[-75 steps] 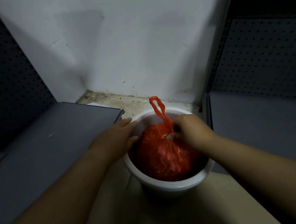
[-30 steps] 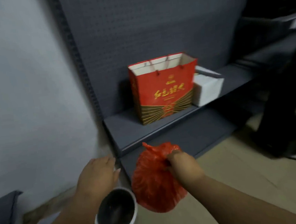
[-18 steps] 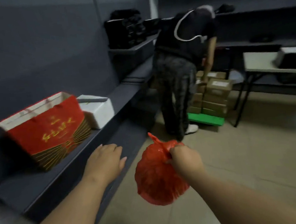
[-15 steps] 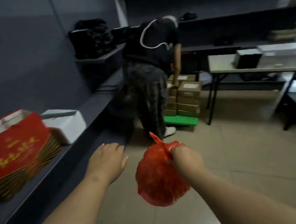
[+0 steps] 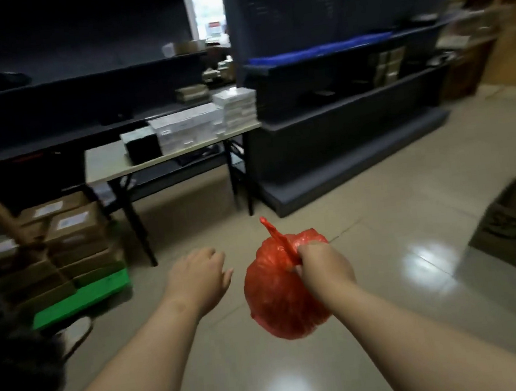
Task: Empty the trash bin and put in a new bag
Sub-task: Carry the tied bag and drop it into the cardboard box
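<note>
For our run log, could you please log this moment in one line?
right hand: grips red trash bag by neck, above floor | left hand: open, empty | bin: not in view

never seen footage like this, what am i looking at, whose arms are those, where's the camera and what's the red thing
There is no machine here. A person wears one wide-angle camera on the head, looking forward and down, so the two bare arms are their own. The right hand grips the gathered top of a full red trash bag, which hangs above the tiled floor. The left hand is open and holds nothing. Ahead stands a folding table carrying white boxes. Left of it, cardboard boxes sit stacked on a green cart. Dark shelving lines the back.
</note>
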Demonstrator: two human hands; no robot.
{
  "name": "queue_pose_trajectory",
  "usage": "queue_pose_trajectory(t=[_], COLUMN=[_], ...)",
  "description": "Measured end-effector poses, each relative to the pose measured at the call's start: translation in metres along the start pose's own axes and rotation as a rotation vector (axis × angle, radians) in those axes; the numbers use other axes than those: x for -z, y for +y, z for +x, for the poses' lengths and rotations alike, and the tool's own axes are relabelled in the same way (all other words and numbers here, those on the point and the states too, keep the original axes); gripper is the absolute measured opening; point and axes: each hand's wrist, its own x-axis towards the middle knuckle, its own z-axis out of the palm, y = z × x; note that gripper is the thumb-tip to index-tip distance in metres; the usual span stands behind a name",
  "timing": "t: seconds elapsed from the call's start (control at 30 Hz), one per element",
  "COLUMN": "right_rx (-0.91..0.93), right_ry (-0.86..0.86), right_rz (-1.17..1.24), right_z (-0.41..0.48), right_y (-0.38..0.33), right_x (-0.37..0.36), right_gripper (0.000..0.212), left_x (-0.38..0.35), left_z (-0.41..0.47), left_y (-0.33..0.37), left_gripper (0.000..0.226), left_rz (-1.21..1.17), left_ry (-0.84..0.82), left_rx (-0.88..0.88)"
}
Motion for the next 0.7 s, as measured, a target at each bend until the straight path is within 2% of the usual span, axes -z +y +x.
queue_pose_trajectory(t=[0.17, 0.4, 0.57, 0.7], right_rx=[-0.264, -0.629, -0.919, -1.072], right_ry=[0.135, 0.222, 0.285, 0.401], right_rz=[0.026, 0.028, 0.027, 0.055], right_z=[0.028, 0.067, 0.114, 0.14], right_y=[0.111, 0.243, 0.324, 0.378], right_x=[0.047, 0.093, 0.118, 0.137], right_gripper=[0.027, 0.028, 0.034, 0.031], left_x=[0.015, 0.016, 0.016, 0.022], left_z=[0.108, 0.231, 0.329, 0.394], left_y=[0.112, 0.252, 0.339, 0.409], left_gripper=[0.043, 0.044, 0.044, 0.043], left_rz=[-0.01, -0.028, -0.037, -0.021], left_ry=[0.017, 0.054, 0.068, 0.098], left_rx=[-0.273, -0.608, -0.814, -0.972])
